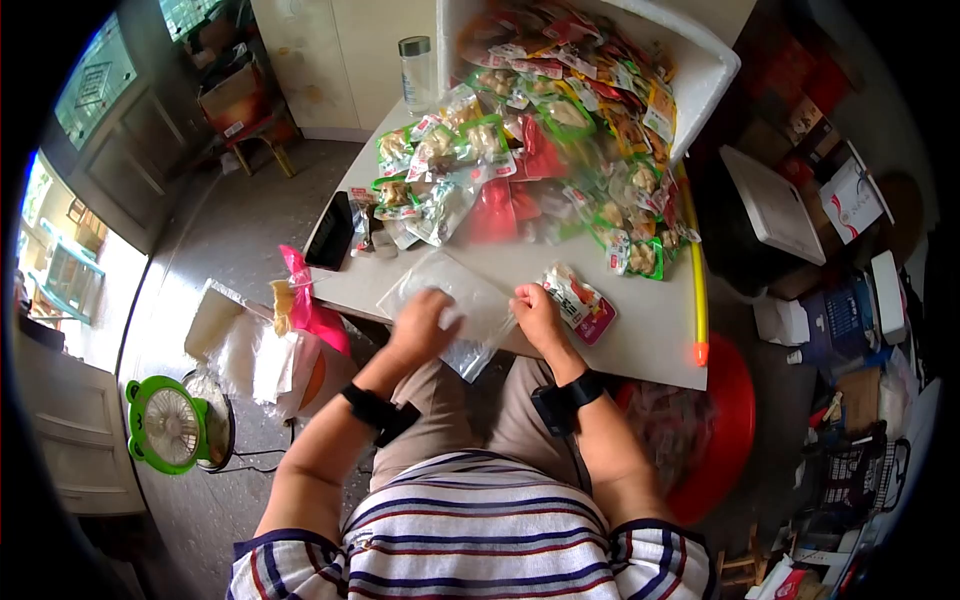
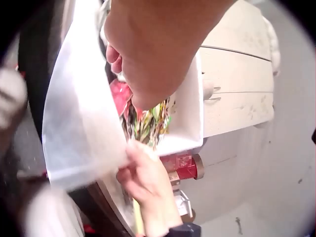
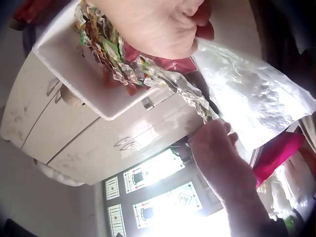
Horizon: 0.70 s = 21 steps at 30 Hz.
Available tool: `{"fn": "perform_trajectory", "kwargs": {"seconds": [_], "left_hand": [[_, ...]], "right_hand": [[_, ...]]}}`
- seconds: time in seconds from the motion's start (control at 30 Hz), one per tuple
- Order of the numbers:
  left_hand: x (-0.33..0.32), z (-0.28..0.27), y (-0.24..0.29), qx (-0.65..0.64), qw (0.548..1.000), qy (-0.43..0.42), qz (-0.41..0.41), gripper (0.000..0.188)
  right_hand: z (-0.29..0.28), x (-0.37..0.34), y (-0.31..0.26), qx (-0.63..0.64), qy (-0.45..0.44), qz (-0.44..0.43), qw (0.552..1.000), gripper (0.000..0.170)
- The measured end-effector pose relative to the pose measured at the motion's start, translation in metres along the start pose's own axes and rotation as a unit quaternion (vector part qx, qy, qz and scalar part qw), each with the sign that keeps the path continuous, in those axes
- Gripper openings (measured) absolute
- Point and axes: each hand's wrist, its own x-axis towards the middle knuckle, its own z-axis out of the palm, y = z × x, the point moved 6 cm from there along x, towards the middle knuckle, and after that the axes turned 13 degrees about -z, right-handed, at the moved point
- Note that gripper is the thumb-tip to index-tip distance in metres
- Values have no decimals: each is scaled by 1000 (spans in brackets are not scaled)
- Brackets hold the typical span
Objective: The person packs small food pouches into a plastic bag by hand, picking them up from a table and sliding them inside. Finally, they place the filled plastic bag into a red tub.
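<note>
A clear plastic bag (image 1: pixel 483 318) is stretched between both hands, over the table's front edge and the person's lap. The right hand (image 1: pixel 540 318) pinches its right edge, and in the left wrist view its thumb and fingers grip the edge of the bag (image 2: pixel 84 136). At the bag's left side is the left hand (image 1: pixel 425 325), blurred in the head view. In the right wrist view the left hand (image 3: pixel 217 145) has its fingers curled at the bag's edge. Just right of the right hand lies a flat white and pink printed packet (image 1: pixel 580 305).
Many small sealed food packets (image 1: pixel 440 145) heap on the table, spilling from a white foam box (image 1: pixel 700 75). Red packets (image 1: pixel 495 210) lie mid-table. A phone-like black object (image 1: pixel 330 232), a clear jar (image 1: pixel 416 75) and a yellow stick (image 1: pixel 695 270) edge it. A red basin (image 1: pixel 730 430) stands below right.
</note>
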Motion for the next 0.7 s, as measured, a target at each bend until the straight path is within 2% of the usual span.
{"fn": "perform_trajectory", "kwargs": {"seconds": [0.03,0.1,0.17,0.3,0.4,0.5,0.6,0.7], "left_hand": [[-7,16,7,-19,998,-60,-16,26],[-16,38,19,46,992,-115,-25,29],[-16,41,31,98,989,-114,-1,29],[-14,60,27,179,978,-105,20,34],[-13,69,23,169,981,-93,-5,33],[-15,53,43,182,980,-76,-11,29],[-15,55,45,164,985,-49,-6,23],[-15,64,34,143,989,-36,16,17]], "right_hand": [[1,0,-2,-12,2,-8,1000,22],[3,1,-1,15,6,16,1000,21],[4,1,1,42,11,40,998,21],[4,4,18,45,22,18,999,21],[8,3,28,82,36,14,996,20],[7,2,15,59,20,2,998,21],[2,0,0,97,32,18,995,18],[-14,-3,-20,72,60,-82,992,17]]}}
